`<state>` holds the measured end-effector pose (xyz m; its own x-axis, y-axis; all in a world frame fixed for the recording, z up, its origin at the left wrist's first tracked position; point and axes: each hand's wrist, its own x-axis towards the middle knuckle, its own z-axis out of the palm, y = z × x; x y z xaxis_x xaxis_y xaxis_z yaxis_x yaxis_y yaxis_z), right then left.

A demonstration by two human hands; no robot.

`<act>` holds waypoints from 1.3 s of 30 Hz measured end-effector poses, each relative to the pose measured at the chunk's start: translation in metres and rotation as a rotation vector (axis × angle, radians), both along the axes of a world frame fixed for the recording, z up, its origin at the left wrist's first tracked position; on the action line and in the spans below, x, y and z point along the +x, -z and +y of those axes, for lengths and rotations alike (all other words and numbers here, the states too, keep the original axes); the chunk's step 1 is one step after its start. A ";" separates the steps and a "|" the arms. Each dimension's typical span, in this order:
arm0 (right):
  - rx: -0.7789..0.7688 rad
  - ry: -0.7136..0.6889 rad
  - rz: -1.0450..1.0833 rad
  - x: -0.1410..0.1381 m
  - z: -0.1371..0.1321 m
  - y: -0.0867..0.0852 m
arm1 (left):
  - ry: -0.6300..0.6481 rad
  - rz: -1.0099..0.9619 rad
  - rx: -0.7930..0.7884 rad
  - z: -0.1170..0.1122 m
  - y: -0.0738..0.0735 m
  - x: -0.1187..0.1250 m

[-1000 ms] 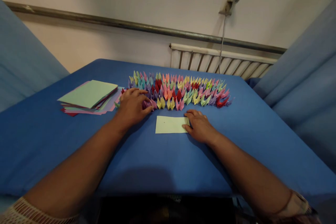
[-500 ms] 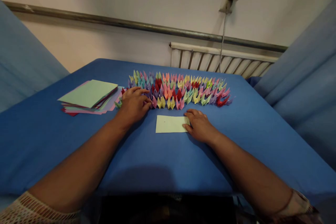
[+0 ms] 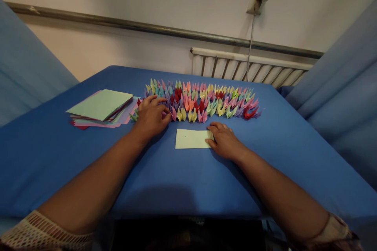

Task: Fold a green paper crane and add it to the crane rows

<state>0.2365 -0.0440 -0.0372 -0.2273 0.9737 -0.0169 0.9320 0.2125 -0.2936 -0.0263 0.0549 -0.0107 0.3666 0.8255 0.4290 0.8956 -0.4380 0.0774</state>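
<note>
Several rows of small folded paper cranes point(image 3: 203, 104) in many colours stand on the blue-covered table. At the left front of these rows is my left hand point(image 3: 151, 117), its fingers spread and curved over the nearest cranes, the thumb apart from them. Some cranes are hidden behind it; I see none lifted. A pale yellow-green sheet of paper point(image 3: 193, 139), folded to a rectangle, lies flat in front of the rows. My right hand point(image 3: 222, 139) grips its right end, with the thumb on top and the index finger at the far corner.
To the left is a stack of coloured paper sheets point(image 3: 101, 106), pale green on top. The blue cloth point(image 3: 153, 172) covers the table. Behind it are a radiator point(image 3: 235, 62), a rail point(image 3: 153, 28) and a socket with a plug point(image 3: 257, 3). Blue curtains point(image 3: 347, 66) hang on both sides.
My left hand has shifted slightly among the cranes, its fingers a little more raised. The right hand and the folded paper stay in place.
</note>
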 end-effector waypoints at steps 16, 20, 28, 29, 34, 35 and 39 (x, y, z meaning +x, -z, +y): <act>0.032 -0.013 -0.005 0.001 0.000 0.003 | -0.055 -0.039 -0.031 -0.002 0.001 0.008; 0.030 -0.009 -0.009 0.000 0.000 0.002 | -0.039 -0.026 -0.015 -0.002 0.003 0.009; 0.013 -0.001 -0.005 -0.001 -0.001 -0.001 | -0.055 -0.006 -0.005 -0.002 0.004 0.010; 0.014 -0.003 -0.005 -0.001 -0.001 -0.001 | -0.064 -0.014 -0.010 -0.002 0.004 0.010; 0.016 -0.013 -0.015 -0.001 0.000 -0.001 | -0.096 -0.064 -0.030 -0.006 0.002 0.012; 0.016 -0.014 -0.017 -0.001 0.000 0.000 | -0.096 -0.063 -0.031 -0.006 0.002 0.012; 0.014 -0.013 -0.016 -0.001 0.001 0.001 | -0.088 -0.015 -0.025 -0.008 0.000 0.012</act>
